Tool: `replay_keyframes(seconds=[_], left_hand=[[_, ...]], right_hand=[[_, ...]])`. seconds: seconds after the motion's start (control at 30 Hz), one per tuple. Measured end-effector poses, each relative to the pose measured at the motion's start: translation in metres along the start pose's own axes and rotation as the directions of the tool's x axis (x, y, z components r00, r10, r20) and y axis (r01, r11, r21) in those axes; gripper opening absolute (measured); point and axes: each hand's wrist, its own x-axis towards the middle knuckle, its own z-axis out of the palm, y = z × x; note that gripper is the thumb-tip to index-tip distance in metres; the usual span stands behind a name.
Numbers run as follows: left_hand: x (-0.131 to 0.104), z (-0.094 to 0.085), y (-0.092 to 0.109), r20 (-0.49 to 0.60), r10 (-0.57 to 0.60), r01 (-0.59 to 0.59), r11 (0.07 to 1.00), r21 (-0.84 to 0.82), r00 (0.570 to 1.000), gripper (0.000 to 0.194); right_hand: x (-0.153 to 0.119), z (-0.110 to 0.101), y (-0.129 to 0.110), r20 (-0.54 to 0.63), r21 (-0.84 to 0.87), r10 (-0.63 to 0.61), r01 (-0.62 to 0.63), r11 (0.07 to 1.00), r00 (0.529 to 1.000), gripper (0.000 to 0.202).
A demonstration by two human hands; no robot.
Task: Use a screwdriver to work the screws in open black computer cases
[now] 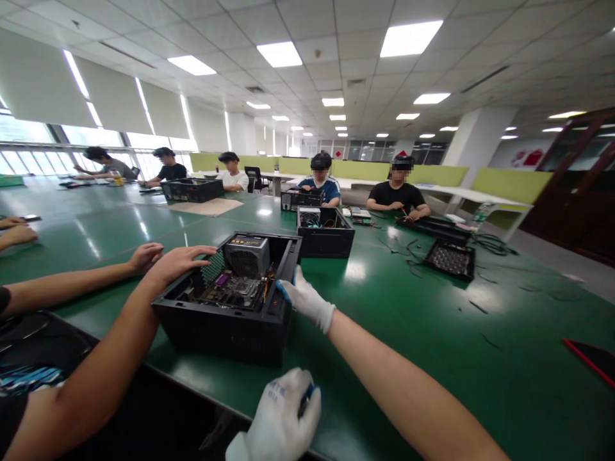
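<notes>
An open black computer case [225, 336] lies near the table's front edge. Inside it are a boxy power supply [247, 255] and a motherboard [235, 291] with a purple slot. My right hand [307, 299], in a white glove with blue fingertips, grips the case's right side by its upper rim. Below and in front of the case is my left hand [283, 410], gloved in white, with its fingers curled; anything inside them is hidden. A co-worker's bare hand [180, 262] rests over the case's left rim, and their other hand [147, 257] is on the table behind.
Another open computer case [327, 240] stands just beyond. To the right are a black tray-like part [451, 259], loose cables [494, 244] and a red-edged dark object [589, 362]. Several people sit along the far side of the green table [384, 320].
</notes>
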Motion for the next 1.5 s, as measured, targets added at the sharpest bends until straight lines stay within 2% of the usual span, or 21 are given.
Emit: replay_keyframes(seconds=[0.1,0.2,0.27,0.33,0.47,0.53,0.63,0.7,0.77,0.9,0.93,0.97,1.0,1.07,1.13,1.27,1.33,1.37,1.43,1.5], left_hand=[[0.007,0.014,-0.020,0.018,-0.052,0.052,0.999,0.000,0.999,0.016],[0.007,0.019,-0.029,-0.055,-0.084,0.082,0.996,-0.031,0.995,0.014],[0.003,0.020,-0.032,-0.069,-0.105,0.102,0.993,-0.052,0.992,0.014],[-0.001,0.020,-0.032,-0.053,-0.118,0.115,0.992,-0.045,0.992,0.013],[-0.002,0.018,-0.025,-0.013,-0.145,0.145,0.989,-0.026,0.989,0.015],[0.005,0.009,-0.021,-0.018,-0.163,0.163,0.986,-0.035,0.986,0.019],[0.033,-0.022,-0.028,-0.050,-0.176,0.172,0.983,-0.067,0.983,0.021],[0.063,-0.056,-0.048,-0.084,-0.199,0.194,0.979,-0.068,0.976,0.020],[0.101,-0.097,-0.082,-0.128,-0.227,0.221,0.974,-0.055,0.965,0.034],[0.180,-0.186,-0.166,-0.214,-0.289,0.291,0.956,-0.024,0.933,0.033],[0.194,-0.203,-0.182,-0.152,-0.312,0.313,0.950,-0.019,0.938,0.056],[0.203,-0.216,-0.193,-0.088,-0.328,0.328,0.945,-0.013,0.941,0.068],[0.207,-0.222,-0.199,-0.086,-0.331,0.332,0.943,-0.011,0.940,0.067],[0.198,-0.214,-0.192,-0.074,-0.326,0.326,0.945,-0.016,0.942,0.039],[0.171,-0.183,-0.165,-0.053,-0.307,0.306,0.952,-0.028,0.950,0.022],[0.095,-0.091,-0.086,-0.011,-0.233,0.232,0.971,-0.057,0.972,0.026],[0.060,-0.048,-0.053,0.022,-0.194,0.195,0.978,-0.069,0.981,0.017],[0.045,-0.030,-0.041,0.039,-0.173,0.176,0.982,-0.073,0.984,0.017],[0.022,-0.002,-0.027,-0.017,-0.174,0.174,0.984,-0.030,0.985,0.022],[0.010,0.013,-0.022,0.009,-0.206,0.206,0.978,-0.021,0.979,0.021]], right_hand=[[0.030,0.008,-0.002,0.042,-0.112,0.029,-0.024,0.993,0.999,0.101],[0.043,-0.009,0.007,0.108,-0.241,0.024,0.003,0.971,0.994,0.098],[0.049,-0.031,0.020,0.132,-0.338,0.031,0.016,0.941,0.991,0.094],[0.059,-0.058,0.034,0.106,-0.454,0.070,-0.015,0.891,0.992,0.093],[0.096,-0.112,0.064,-0.040,-0.674,0.119,-0.115,0.730,0.992,0.091],[0.121,-0.134,0.076,-0.111,-0.749,0.133,-0.171,0.640,0.985,0.091],[0.156,-0.160,0.088,-0.179,-0.819,0.152,-0.233,0.524,0.972,0.093],[0.175,-0.171,0.094,-0.200,-0.850,0.163,-0.254,0.462,0.966,0.092],[0.191,-0.178,0.098,-0.208,-0.871,0.182,-0.266,0.412,0.961,0.092],[0.209,-0.183,0.102,-0.196,-0.906,0.204,-0.257,0.335,0.959,0.092],[0.211,-0.184,0.102,-0.190,-0.915,0.203,-0.249,0.319,0.961,0.088],[0.213,-0.185,0.100,-0.186,-0.922,0.201,-0.241,0.303,0.962,0.082],[0.214,-0.185,0.098,-0.181,-0.928,0.200,-0.235,0.288,0.963,0.075],[0.211,-0.185,0.093,-0.171,-0.939,0.199,-0.220,0.263,0.965,0.062],[0.203,-0.184,0.087,-0.152,-0.949,0.185,-0.195,0.247,0.971,0.059],[0.167,-0.177,0.073,-0.089,-0.963,0.115,-0.115,0.242,0.989,0.060],[0.141,-0.173,0.065,-0.062,-0.966,0.074,-0.079,0.244,0.995,0.057],[0.127,-0.171,0.061,-0.051,-0.967,0.054,-0.062,0.245,0.997,0.056],[0.097,-0.167,0.051,-0.027,-0.969,0.017,-0.030,0.247,1.000,0.055],[0.064,-0.164,0.040,0.004,-0.968,-0.018,0.008,0.251,1.000,0.055]])
